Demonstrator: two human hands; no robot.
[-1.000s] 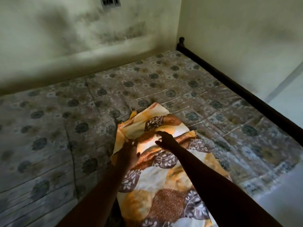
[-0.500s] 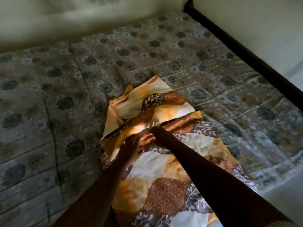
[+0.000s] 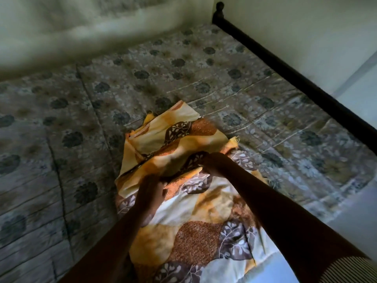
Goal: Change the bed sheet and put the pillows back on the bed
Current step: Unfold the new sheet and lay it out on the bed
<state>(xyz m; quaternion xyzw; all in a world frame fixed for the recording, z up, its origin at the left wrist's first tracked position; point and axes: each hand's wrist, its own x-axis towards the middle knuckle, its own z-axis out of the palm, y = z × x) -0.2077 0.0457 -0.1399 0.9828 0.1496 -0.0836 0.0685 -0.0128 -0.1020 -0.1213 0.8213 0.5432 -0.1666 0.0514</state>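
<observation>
Gripping the bed sheet (image 3: 195, 237) with both hands, the person leans in from the near edge of the bed. Only the head view is supplied.

**Head view: hands**
- Left hand (image 3: 151, 193): back of the hand faces the camera. The fingers are curled over the near edge of the folded top layer (image 3: 175, 137) and hold the cloth there.
- Right hand (image 3: 212, 164): fingers curled tight into the same edge, further right and further from the camera. A bunch of cloth is gathered in the grasp. How the thumb lies cannot be told, as the hand is dark and slightly blurred.
- A striped sleeve (image 3: 363, 270) shows at the lower right corner, on the right arm.

**Head view: task item**
- The bed sheet is printed in orange, yellow, cream and brown with white leaf sprigs. It lies folded into a long strip on the mattress (image 3: 183, 78), running from the near edge toward the middle.
- The folded top layer is raised off the layer beneath, between the two hands.

**Head view: surface and room**
- The mattress is bare, with a grey quilted cover printed with dark flowers.
- A dark bed frame rail (image 3: 285, 73) runs along the right side of the mattress and ends in a round knob (image 3: 220, 6) at the far corner.
- A pale, stained wall (image 3: 81, 21) stands behind the far edge of the mattress. A second pale wall (image 3: 295, 27) stands just beyond the rail.
</observation>
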